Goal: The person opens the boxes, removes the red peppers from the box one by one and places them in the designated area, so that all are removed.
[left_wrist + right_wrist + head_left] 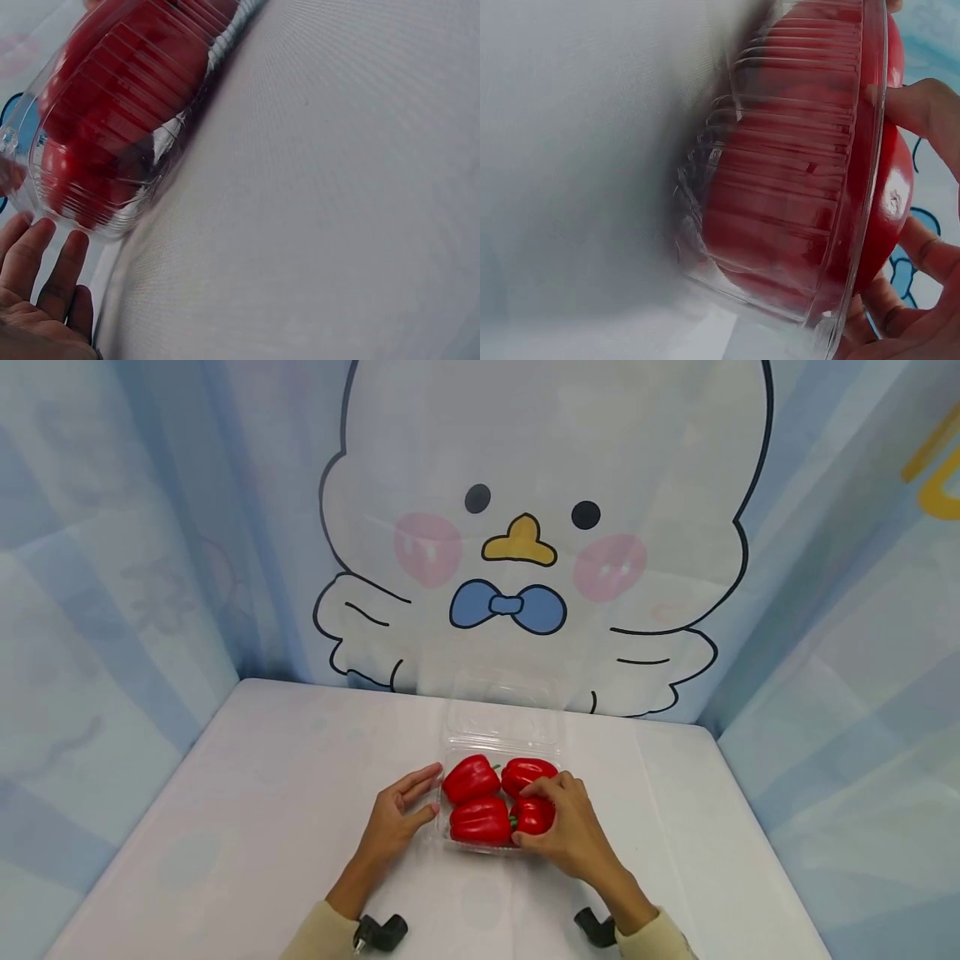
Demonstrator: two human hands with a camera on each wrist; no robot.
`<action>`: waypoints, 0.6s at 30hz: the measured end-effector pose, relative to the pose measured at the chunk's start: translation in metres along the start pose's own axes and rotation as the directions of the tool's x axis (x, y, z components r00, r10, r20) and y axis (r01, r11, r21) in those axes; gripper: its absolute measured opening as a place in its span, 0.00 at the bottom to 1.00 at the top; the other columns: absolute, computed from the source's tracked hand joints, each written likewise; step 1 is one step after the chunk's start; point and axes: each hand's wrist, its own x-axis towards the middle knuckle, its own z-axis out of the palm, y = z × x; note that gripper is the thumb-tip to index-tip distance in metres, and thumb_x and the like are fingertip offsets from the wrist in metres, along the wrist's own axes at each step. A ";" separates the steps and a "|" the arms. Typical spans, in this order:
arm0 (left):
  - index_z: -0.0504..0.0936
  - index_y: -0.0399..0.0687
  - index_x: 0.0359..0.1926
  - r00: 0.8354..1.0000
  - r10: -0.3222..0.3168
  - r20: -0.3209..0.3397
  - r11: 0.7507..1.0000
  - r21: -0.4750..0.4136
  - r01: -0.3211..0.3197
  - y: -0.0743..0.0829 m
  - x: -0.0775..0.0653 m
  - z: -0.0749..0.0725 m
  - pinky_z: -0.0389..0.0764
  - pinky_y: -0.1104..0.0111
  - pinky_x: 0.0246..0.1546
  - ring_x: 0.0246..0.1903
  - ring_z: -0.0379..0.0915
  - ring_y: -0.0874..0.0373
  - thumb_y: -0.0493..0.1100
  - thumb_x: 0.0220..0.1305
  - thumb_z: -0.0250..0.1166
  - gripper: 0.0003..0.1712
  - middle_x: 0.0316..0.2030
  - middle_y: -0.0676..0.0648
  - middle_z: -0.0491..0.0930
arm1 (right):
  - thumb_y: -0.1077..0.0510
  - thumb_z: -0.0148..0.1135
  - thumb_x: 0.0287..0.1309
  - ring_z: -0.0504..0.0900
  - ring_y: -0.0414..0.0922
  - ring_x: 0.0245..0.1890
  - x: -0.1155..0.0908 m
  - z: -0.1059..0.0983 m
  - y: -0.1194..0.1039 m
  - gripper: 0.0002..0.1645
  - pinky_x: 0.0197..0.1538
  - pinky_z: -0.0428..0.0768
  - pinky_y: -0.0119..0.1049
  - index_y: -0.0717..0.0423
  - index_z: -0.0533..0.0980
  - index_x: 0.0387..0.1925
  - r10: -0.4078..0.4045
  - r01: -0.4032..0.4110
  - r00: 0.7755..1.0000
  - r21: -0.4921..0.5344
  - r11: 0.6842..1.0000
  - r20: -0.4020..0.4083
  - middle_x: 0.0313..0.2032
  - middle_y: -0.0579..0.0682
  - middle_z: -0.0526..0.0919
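Observation:
Several red bell peppers (480,822) with green stems fill a clear plastic clamshell box (480,850) on the table. Its transparent lid (504,724) stands folded back at the far side. My right hand (564,827) grips the near right bell pepper (534,815), thumb at the near side and fingers over the far side. In the right wrist view that hand (930,285) reaches over the box rim. At the box's left wall, my left hand (397,814) has its fingers extended, fingertips right at the plastic.
A white cloth covers the table (247,827). Behind it hangs a curtain (540,435) with a cartoon bird, and pale blue curtains (90,610) flank both sides. Black wrist devices (382,933) sit at the sleeve cuffs.

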 end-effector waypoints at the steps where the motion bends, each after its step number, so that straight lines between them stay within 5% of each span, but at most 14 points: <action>1: 0.75 0.48 0.74 1.000 0.007 0.003 1.000 0.002 -0.007 0.000 0.000 0.000 0.72 0.59 0.73 0.76 0.70 0.47 0.32 0.68 0.70 0.35 0.73 0.47 0.76 | 0.55 0.88 0.40 0.73 0.50 0.59 0.000 -0.001 0.001 0.31 0.56 0.90 0.53 0.43 0.83 0.49 0.001 -0.001 1.000 0.013 1.000 -0.003 0.50 0.48 0.78; 18: 0.75 0.48 0.74 1.000 -0.011 -0.003 1.000 -0.016 0.011 0.000 0.000 0.001 0.75 0.64 0.71 0.76 0.70 0.49 0.32 0.68 0.70 0.35 0.73 0.48 0.77 | 0.53 0.88 0.43 0.75 0.52 0.61 0.001 -0.023 0.002 0.32 0.56 0.90 0.53 0.43 0.84 0.52 -0.002 0.003 1.000 0.061 0.998 -0.015 0.50 0.49 0.77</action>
